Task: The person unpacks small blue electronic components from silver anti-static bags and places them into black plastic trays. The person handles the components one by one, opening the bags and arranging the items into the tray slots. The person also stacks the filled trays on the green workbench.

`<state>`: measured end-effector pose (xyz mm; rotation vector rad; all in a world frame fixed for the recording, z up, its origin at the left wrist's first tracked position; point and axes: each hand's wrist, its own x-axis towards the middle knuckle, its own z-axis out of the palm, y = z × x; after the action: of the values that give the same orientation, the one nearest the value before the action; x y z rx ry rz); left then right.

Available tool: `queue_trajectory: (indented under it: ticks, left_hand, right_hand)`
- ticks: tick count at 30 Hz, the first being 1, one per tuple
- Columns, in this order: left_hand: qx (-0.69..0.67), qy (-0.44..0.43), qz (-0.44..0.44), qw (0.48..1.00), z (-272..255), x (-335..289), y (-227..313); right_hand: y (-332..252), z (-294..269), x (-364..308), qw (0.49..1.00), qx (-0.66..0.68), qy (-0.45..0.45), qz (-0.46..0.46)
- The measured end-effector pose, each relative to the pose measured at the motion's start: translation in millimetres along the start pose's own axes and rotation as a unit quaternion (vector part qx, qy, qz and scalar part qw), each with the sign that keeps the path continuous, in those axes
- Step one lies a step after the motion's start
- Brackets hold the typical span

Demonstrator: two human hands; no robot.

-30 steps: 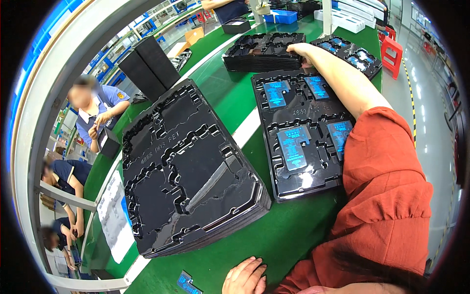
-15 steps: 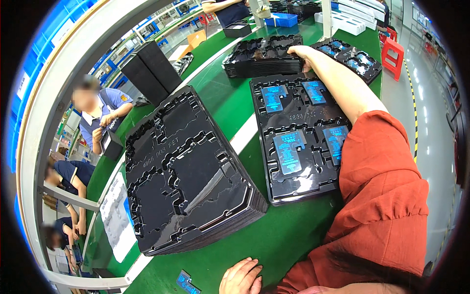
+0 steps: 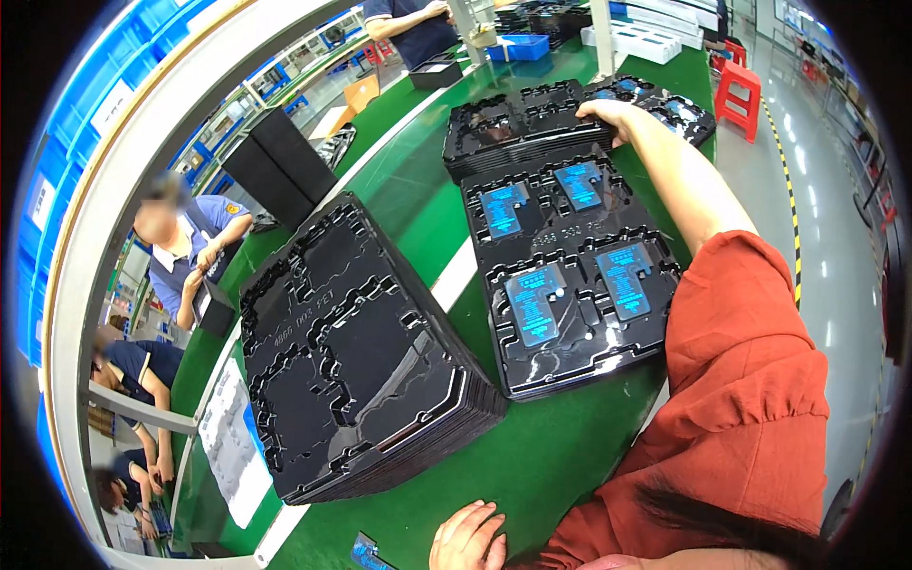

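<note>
My right hand (image 3: 611,116) reaches far out and is closed on the right edge of a stack of black plastic trays (image 3: 513,123). The stack's near side meets the far edge of a black tray (image 3: 541,380) that holds several flat, blue, L-shaped pieces (image 3: 534,306) in its recesses. My left hand (image 3: 468,538) lies on the green table at the near edge, fingers loosely extended, holding nothing. Close to it, a loose blue L-shaped piece (image 3: 368,551) lies on the table, partly cut off by the frame. Left of the filled tray stands a tall stack of black trays (image 3: 370,361), its top one bare.
Another tray with blue pieces (image 3: 679,114) lies beyond my right hand. Black boxes (image 3: 280,166) stand at the far left, near a seated person (image 3: 185,237). A white frame post (image 3: 81,285) borders the left. A red stool (image 3: 738,100) stands on the right-hand floor.
My right hand has drawn the far tray stack nearer, up against the tray with blue pieces. The view has shifted slightly. My left hand stays in place.
</note>
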<state>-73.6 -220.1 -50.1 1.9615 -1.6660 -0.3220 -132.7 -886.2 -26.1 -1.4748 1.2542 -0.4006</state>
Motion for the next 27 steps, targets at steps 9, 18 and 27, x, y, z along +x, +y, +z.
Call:
queue_trajectory:
  ticks: [9, 18, 27]
  left_hand:
    - [0.014, 0.007, 0.0, 1.0, 0.5, -0.1, 2.0]
    - [0.001, -0.002, -0.001, 1.0, 2.3, 0.5, -0.5]
    - [-0.005, 0.005, -0.001, 1.0, 0.7, 1.9, 0.2]
  right_hand:
    - [7.2, 7.5, 1.8, 0.997, 0.008, 0.034, 0.076]
    - [14.6, 19.8, 21.6, 0.995, 0.098, 0.004, 0.018]
    - [14.9, 21.6, 38.9, 0.994, 0.106, 0.039, 0.013]
